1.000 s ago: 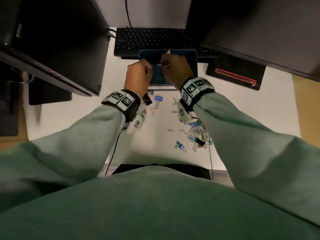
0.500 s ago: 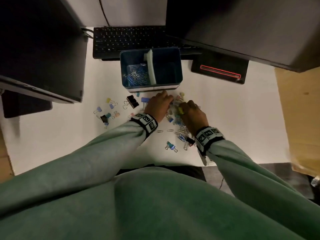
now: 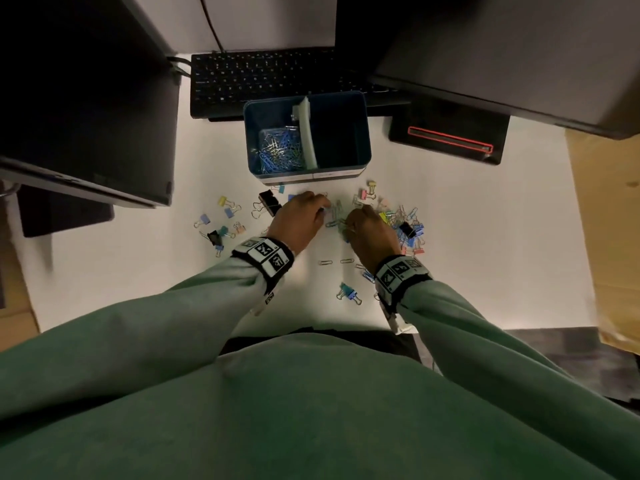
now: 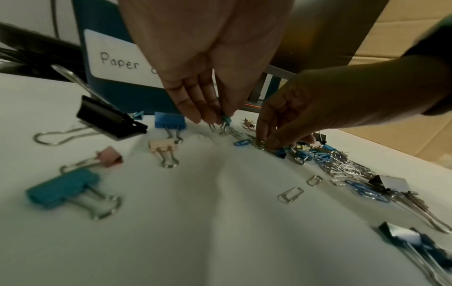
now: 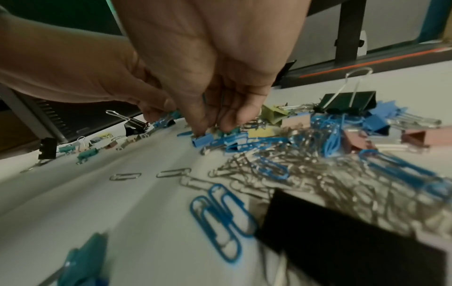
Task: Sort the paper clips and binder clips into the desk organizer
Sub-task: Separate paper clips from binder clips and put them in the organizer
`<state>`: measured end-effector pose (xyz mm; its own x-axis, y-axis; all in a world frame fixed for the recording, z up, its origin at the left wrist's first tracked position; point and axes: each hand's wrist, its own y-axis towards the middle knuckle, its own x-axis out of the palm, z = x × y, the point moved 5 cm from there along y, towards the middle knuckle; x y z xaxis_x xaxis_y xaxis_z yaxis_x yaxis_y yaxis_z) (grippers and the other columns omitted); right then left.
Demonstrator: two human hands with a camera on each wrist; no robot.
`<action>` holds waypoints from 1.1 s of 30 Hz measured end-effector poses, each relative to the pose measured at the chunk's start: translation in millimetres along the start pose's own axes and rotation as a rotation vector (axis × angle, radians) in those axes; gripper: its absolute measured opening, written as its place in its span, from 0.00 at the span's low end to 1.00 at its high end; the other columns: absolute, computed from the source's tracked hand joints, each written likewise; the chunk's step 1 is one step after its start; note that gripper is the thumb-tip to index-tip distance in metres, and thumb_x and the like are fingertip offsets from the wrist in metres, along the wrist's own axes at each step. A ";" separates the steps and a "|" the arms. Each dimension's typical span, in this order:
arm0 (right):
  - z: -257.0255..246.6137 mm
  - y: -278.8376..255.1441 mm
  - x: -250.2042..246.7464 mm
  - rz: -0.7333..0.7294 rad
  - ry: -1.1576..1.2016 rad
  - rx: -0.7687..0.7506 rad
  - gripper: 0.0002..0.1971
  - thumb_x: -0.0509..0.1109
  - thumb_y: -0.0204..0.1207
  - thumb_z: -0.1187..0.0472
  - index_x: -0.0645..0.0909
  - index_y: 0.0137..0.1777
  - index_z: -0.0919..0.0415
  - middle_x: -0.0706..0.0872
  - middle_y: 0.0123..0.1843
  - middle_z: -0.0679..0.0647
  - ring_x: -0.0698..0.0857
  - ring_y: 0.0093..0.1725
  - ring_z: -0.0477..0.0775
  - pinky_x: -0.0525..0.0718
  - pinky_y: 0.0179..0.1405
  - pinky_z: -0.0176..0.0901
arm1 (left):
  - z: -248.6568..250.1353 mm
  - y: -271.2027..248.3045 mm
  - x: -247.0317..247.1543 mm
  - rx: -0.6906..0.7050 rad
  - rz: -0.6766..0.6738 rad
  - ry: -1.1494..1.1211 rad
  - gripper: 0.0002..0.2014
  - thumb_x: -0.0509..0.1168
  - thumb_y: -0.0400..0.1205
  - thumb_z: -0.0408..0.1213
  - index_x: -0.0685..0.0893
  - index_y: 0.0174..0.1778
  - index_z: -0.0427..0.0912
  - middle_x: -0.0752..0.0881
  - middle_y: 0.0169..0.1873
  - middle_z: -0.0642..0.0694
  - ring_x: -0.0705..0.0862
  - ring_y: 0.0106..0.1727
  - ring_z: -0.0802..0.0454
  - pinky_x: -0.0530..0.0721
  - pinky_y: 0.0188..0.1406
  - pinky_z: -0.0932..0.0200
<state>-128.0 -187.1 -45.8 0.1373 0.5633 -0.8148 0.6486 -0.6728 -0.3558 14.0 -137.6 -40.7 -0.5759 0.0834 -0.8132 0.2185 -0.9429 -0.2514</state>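
Observation:
The blue desk organizer (image 3: 360, 133) stands mid-desk; its left compartment holds several paper clips (image 3: 277, 150), and its right one looks dark. A label reading "Paper c…" (image 4: 115, 63) is on its front. In front lies a mixed pile of clips (image 3: 405, 226). My left hand (image 3: 323, 206) pinches a small teal binder clip (image 4: 226, 119) just off the desk. My right hand (image 3: 349, 220) has thumb and fingertips (image 5: 198, 127) pinched on a clip at the pile's left edge, above a small blue binder clip (image 5: 204, 139); which clip it holds is hidden.
Loose binder clips (image 3: 225, 220) lie scattered at the left, a large black one (image 3: 268, 202) near the organizer. Two silver paper clips (image 3: 336, 262) and a teal binder clip (image 3: 348, 292) lie nearer me. Behind are a keyboard (image 3: 270, 74), monitors and a black base (image 3: 450, 136).
A second ago both hands were up over the organizer. They have dropped to the desk in front of it and now pinch at clips by the pile.

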 end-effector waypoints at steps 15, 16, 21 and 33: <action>49.2 -33.9 -18.2 0.022 -0.069 -0.132 0.04 0.67 0.80 0.64 0.82 0.51 0.63 0.81 0.53 0.57 0.82 0.47 0.55 0.86 0.42 0.46 | -41.3 -46.1 -4.2 -0.029 -0.096 0.125 0.03 0.66 0.78 0.34 0.85 0.42 0.40 0.84 0.39 0.41 0.83 0.42 0.41 0.80 0.41 0.55; 48.2 -32.8 -20.3 0.041 -0.069 -0.138 0.05 0.68 0.79 0.64 0.82 0.52 0.62 0.81 0.54 0.57 0.82 0.48 0.56 0.87 0.44 0.47 | -36.7 -40.5 -3.0 -0.014 -0.066 0.137 0.03 0.67 0.78 0.35 0.84 0.43 0.40 0.83 0.41 0.41 0.83 0.43 0.41 0.80 0.42 0.55; 14.1 -10.9 -25.6 0.122 -0.082 -0.119 0.15 0.68 0.78 0.65 0.80 0.65 0.65 0.79 0.62 0.60 0.81 0.56 0.58 0.87 0.50 0.48 | -5.8 -4.5 3.5 -0.003 0.035 0.159 0.13 0.69 0.78 0.43 0.80 0.51 0.38 0.83 0.47 0.40 0.81 0.47 0.42 0.82 0.48 0.49; -14.8 3.9 2.5 -0.036 -0.130 -0.198 0.29 0.65 0.77 0.74 0.66 0.79 0.66 0.66 0.81 0.64 0.70 0.77 0.65 0.79 0.71 0.57 | -20.7 -16.2 -10.6 0.022 0.116 0.263 0.22 0.68 0.75 0.32 0.79 0.66 0.37 0.80 0.61 0.37 0.78 0.61 0.37 0.77 0.60 0.45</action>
<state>-114.1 -181.2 -42.5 0.0221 0.5103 -0.8597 0.7871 -0.5391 -0.2998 32.8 -116.6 -38.9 -0.3234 0.0522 -0.9448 0.2520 -0.9577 -0.1391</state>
